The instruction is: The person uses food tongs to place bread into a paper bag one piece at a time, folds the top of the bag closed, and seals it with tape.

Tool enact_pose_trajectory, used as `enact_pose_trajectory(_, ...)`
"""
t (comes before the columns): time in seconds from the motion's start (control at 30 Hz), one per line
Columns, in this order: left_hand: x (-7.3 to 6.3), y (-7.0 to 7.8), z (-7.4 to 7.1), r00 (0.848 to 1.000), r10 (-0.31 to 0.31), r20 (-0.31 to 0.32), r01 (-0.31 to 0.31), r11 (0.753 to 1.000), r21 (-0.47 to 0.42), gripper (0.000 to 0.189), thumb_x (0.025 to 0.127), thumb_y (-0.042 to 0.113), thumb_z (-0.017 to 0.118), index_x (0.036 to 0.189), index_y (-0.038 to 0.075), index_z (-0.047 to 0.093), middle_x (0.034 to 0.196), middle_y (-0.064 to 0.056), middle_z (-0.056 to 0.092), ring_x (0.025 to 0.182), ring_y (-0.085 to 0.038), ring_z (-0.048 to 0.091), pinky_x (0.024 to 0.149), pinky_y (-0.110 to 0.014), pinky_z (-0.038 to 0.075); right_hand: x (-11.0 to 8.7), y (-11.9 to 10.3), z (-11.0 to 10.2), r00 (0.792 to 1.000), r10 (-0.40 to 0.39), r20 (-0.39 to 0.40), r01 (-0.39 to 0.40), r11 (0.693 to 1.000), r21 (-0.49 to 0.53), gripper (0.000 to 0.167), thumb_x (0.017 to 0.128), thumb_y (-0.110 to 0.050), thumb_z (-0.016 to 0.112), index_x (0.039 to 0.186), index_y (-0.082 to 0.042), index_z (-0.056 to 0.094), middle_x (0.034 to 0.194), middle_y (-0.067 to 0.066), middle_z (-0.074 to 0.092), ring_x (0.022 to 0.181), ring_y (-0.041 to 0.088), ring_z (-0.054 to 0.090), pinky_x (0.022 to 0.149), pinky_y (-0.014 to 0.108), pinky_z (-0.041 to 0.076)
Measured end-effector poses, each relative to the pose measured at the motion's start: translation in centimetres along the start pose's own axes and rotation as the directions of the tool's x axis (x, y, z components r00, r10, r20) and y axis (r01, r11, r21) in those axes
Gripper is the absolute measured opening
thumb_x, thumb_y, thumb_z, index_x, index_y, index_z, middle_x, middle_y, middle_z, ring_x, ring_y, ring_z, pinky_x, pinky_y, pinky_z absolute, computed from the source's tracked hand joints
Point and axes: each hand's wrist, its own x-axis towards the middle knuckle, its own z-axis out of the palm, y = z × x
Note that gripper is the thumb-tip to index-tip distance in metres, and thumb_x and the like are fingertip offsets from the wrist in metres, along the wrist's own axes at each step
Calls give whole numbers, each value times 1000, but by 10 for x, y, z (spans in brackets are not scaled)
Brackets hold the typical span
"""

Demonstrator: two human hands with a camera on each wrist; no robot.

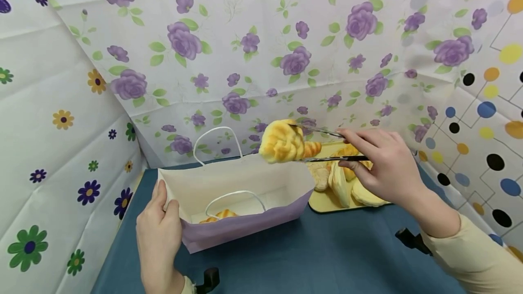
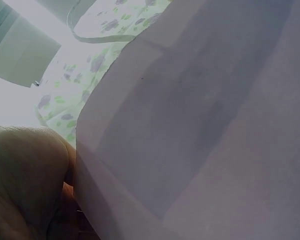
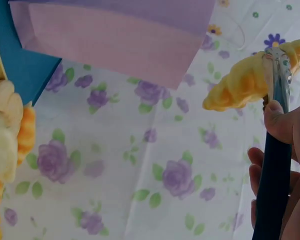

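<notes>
My left hand (image 1: 158, 223) pinches the left edge of an open paper bag (image 1: 249, 230), purple outside and white inside, with two white handles. Low inside it, a striped bread (image 1: 225, 214) shows partly behind the front wall. In the left wrist view the bag's wall (image 2: 200, 115) fills most of the picture. My right hand (image 1: 386, 162) grips metal tongs with dark handles (image 3: 271, 185). Between the tong tips hangs a lumpy golden bread roll (image 1: 282, 142), above the bag's right back rim. From the right wrist it looks long and twisted, with tapered ends.
A yellow tray (image 1: 323, 208) with several breads stands right of the bag on the blue table (image 1: 327, 253). Floral sheets (image 1: 261, 49) hang close behind and on both sides. Black mounts (image 1: 211, 280) stick out by both wrists.
</notes>
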Motion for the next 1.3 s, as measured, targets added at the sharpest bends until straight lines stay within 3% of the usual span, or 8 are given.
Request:
enact_pose_trajectory(0.2,0,-1,0,1000,-5,4,5,1000,-6,54,111,23,40,163,10,39,169,-3,35,46,-25,49,51,-39,33,10,-15,7,997,-41,63,40,999,20,62,109,-56,53,149,-12,66,125,14,74,103,38,69,83,58,47)
enact_pose_trajectory(0.33,0,-1,0,1000,-3,3,3,1000,3,54,110,23,40,163,10,39,169,-3,36,49,-25,50,52,-40,33,13,-23,14,991,-21,131,17,999,31,60,97,-43,78,148,-13,67,122,12,74,103,35,69,83,56,48)
enact_pose_trajectory(0.43,1,-1,0,1000,1,-3,-1,1000,5,54,110,22,40,163,10,39,168,-3,36,50,-25,50,52,-40,33,15,-28,19,986,5,166,-12,999,43,67,86,-30,89,147,-11,67,124,11,74,102,35,70,88,58,50)
enact_pose_trajectory(0.67,2,-1,1,1000,3,-13,-3,1000,-3,53,110,21,41,162,10,40,168,-4,37,47,-24,49,48,-37,34,20,-37,25,981,40,188,-55,996,76,68,86,-32,89,147,-11,68,127,9,75,106,33,71,84,56,51)
enact_pose_trajectory(0.97,0,-3,1,1000,-5,-8,5,1000,19,54,110,20,42,163,8,39,168,-5,36,54,-25,50,52,-39,33,20,-45,16,984,-1,175,-25,989,146,68,86,-31,89,147,-11,68,122,6,76,103,31,72,86,57,53)
enact_pose_trajectory(1.13,0,-1,1,1000,-1,-13,1,1000,18,54,110,20,42,162,8,40,168,-5,37,56,-26,51,52,-40,32,18,-51,10,974,-37,226,2,988,155,70,86,-32,89,149,-13,66,110,2,76,95,23,72,88,55,54)
enact_pose_trajectory(1.3,-1,0,2,1000,5,-13,-5,1000,17,53,110,21,42,162,10,40,168,-4,37,49,-23,49,51,-39,33,21,-53,10,956,-12,293,-24,993,117,68,88,-35,88,149,-15,66,104,-1,75,82,18,68,77,46,55)
